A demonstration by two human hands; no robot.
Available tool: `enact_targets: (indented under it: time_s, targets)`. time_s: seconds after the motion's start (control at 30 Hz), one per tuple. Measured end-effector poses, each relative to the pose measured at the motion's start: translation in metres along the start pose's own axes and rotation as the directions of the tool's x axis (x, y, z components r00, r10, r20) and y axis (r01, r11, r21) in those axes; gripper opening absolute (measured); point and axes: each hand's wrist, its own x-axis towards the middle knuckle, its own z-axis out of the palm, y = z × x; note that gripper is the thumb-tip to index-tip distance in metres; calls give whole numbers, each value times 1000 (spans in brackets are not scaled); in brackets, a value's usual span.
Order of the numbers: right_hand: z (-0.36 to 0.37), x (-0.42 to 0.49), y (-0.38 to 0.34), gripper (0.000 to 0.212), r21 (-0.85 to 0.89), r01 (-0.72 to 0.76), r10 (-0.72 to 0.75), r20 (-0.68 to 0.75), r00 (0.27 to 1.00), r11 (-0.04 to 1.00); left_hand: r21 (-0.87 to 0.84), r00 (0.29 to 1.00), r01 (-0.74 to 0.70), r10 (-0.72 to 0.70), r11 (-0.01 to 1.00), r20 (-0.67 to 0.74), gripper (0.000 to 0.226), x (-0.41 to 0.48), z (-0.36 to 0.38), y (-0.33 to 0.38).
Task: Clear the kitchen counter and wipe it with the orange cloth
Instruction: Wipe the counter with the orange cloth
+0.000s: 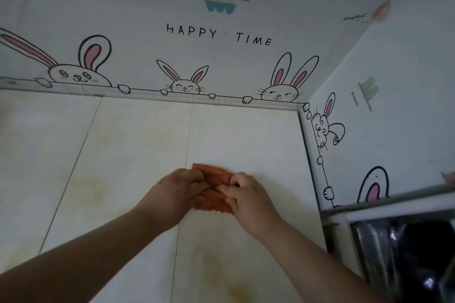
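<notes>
The orange cloth [213, 176] lies folded on the white tiled counter [123, 150], near its middle. My left hand [179, 192] grips the cloth's left side, fingers curled over it. My right hand [248, 198] pinches its right side. Both hands meet over the cloth and hide most of it; only its far edge and a ribbed lower part show. Yellowish stains mark the counter at the left and near the front edge.
Walls with rabbit drawings and the words HAPPY TIME close the counter at the back [219, 34] and the right [394, 106]. At the lower right a white frame [394, 209] holds a dark, shiny recess [406, 248].
</notes>
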Motion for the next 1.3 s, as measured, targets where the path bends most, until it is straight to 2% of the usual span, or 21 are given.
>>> enact_targets:
  time_s: [0.1,0.2,0.3,0.37,0.43,0.5,0.6,0.67,0.73,0.83,0.93,1.07,1.13,1.2,1.23,1.3]
  targets:
    - [-6,47,7,15,-47,-11,7,-81,997,999,13,995,75,-74,997,-70,42,31,-1,-18]
    - [-12,102,13,20,-102,-27,15,-109,994,994,58,982,177,-172,983,-77,36,70,-6,-45]
    - [-28,145,9,25,-171,-14,-12,-151,988,985,-134,942,328,-334,935,-21,56,108,-21,-68]
    - [-36,164,8,29,-281,47,-87,-131,987,959,-167,948,314,-319,935,-5,58,127,-31,-86]
    - [-35,174,11,32,-366,40,-88,-115,989,930,-137,953,303,-302,943,25,43,134,-40,-93]
    - [-25,178,14,34,-360,13,-59,-118,991,933,8,955,296,-296,955,10,38,133,-45,-88]
    - [-15,168,9,35,-357,11,-47,-92,995,934,47,963,268,-266,962,-41,40,115,-47,-65]
    - [-13,148,-1,33,-325,70,-90,-47,995,943,18,978,194,-192,981,-83,36,91,-47,-57]
    - [-10,117,-12,27,-218,134,-142,-21,990,967,-7,990,108,-109,994,-90,29,58,-46,-55]
    - [1,62,-28,18,-49,149,-145,71,987,988,68,999,-41,41,997,12,34,7,-42,-51]
    - [10,14,-45,20,47,229,-233,152,960,972,16,986,-99,96,995,135,25,-38,-33,-47]
    - [10,19,-43,32,85,224,-237,204,950,971,0,980,-165,164,986,114,23,-43,-27,-58]
    - [6,49,-37,24,110,196,-212,158,965,974,35,989,-142,140,989,43,28,-19,-31,-71]
    - [1,91,-28,23,156,93,-108,90,990,983,68,994,-98,101,993,-50,33,11,-38,-87]
    - [-2,113,-26,27,192,46,-57,52,997,980,60,994,-58,63,997,-84,33,27,-44,-93]
    - [-6,153,-26,29,143,2,1,-23,1000,990,1,982,106,-104,994,-160,24,59,-51,-106]
